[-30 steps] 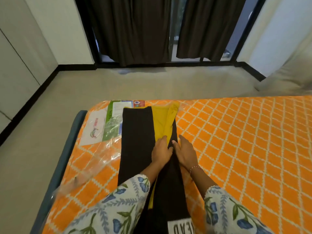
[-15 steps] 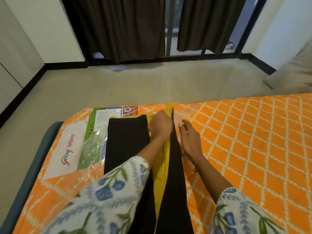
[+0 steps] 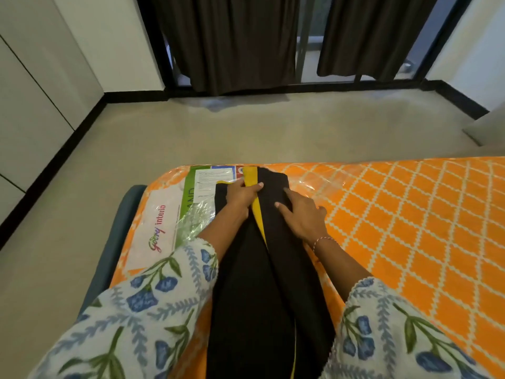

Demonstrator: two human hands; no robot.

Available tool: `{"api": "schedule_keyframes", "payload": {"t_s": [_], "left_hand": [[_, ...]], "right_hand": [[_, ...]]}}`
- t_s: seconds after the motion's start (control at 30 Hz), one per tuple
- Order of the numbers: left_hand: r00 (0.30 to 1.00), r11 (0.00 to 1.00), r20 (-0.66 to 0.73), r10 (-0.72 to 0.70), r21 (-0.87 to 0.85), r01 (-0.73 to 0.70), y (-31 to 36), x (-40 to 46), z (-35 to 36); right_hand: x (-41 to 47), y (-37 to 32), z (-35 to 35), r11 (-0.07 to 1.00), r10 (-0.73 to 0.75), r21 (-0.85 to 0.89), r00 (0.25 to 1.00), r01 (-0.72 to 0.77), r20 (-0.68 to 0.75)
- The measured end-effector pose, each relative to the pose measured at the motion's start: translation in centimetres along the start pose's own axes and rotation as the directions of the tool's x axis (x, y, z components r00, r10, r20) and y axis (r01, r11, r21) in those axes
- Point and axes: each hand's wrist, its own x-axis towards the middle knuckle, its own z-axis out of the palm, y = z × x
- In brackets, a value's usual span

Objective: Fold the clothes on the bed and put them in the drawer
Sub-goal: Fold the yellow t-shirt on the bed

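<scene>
- The bed fills the lower right of the view: a mattress with an orange cover in a white lattice print, still in clear plastic wrap.
- Beyond it lies a pale floor, and at the far wall hang dark curtains before a window.
- A black garment with a yellow stripe lies lengthwise on the bed near its left edge, running from the bottom of the view up to the mattress's far corner.
- A printed mattress label, white and green, sits under the plastic just left of the garment.
- The right hand rests flat on the black cloth, fingers spread and relaxed, beside the stripe.
- The left hand has its fingers curled over the garment's far end, with the thumb lying across the yellow stripe.
- Both arms wear white sleeves with a blue floral print.
- A thin bracelet circles the right wrist.
</scene>
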Motion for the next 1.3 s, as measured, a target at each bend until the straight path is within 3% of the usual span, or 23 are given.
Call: {"api": "schedule_keyframes", "payload": {"t_s": [0.1,0.2,0.27,0.4,0.53,0.63,0.7,0.83,0.97,1.13,1.23,1.3], "left_hand": [[0.996,1.000,-0.093,-0.015,-0.020,0.013,-0.4,-0.5,-0.6],[0.958,0.960,-0.199,0.209,0.227,-0.162,-1.2,-2.7,-1.4],[0.953,0.933,-0.176,0.246,0.310,-0.184,-2.9,-5.9,-2.1],[1.000,0.907,0.006,0.022,0.420,-0.022,-8.0,-14.0,-3.8],[0.994,0.645,0.106,-0.026,0.761,-0.064,-11.2,-21.2,-3.4],[0.992,0.511,0.123,0.030,0.851,-0.121,-12.4,-24.8,-3.2],[0.991,0.564,0.090,0.095,0.816,-0.128,-12.6,-26.4,-3.4],[0.986,0.805,-0.044,0.162,0.584,-0.106,-13.1,-28.3,-5.2],[0.993,0.897,-0.119,0.008,0.439,0.046,-15.1,-28.8,-7.1],[0.997,0.805,-0.050,0.058,0.594,-0.017,-15.9,-28.8,-8.5],[0.991,0.718,-0.019,0.129,0.691,-0.080,-15.0,-28.9,-9.2],[0.969,0.686,-0.045,0.243,0.714,-0.139,-14.3,-29.4,-10.0]], "right_hand": [[-0.4,-0.4,0.1,0.998,0.005,-0.060,0.996,0.000,0.084],[-2.1,0.0,0.0,0.995,-0.031,0.097,0.999,0.029,0.013],[-4.2,0.8,-0.3,0.973,-0.033,0.225,0.997,0.048,-0.071],[-10.2,3.1,-0.1,0.953,0.051,0.302,0.990,-0.010,-0.130],[-16.3,4.7,0.6,0.973,0.033,0.229,0.994,-0.008,-0.104],[-20.0,4.5,-0.1,0.984,-0.003,0.178,0.996,0.020,-0.094],[-21.8,4.1,-0.4,0.986,-0.024,0.162,0.995,0.040,-0.099],[-25.0,2.6,-0.6,0.982,-0.134,0.116,0.979,0.152,-0.153],[-27.4,1.4,1.3,0.959,-0.213,-0.147,0.959,0.242,0.189],[-27.9,2.7,3.4,0.934,-0.159,-0.270,0.947,0.236,0.279],[-28.6,2.0,2.5,0.947,-0.173,-0.227,0.955,0.228,0.240],[-29.8,1.0,1.4,0.947,-0.250,-0.174,0.961,0.268,0.121]]}}
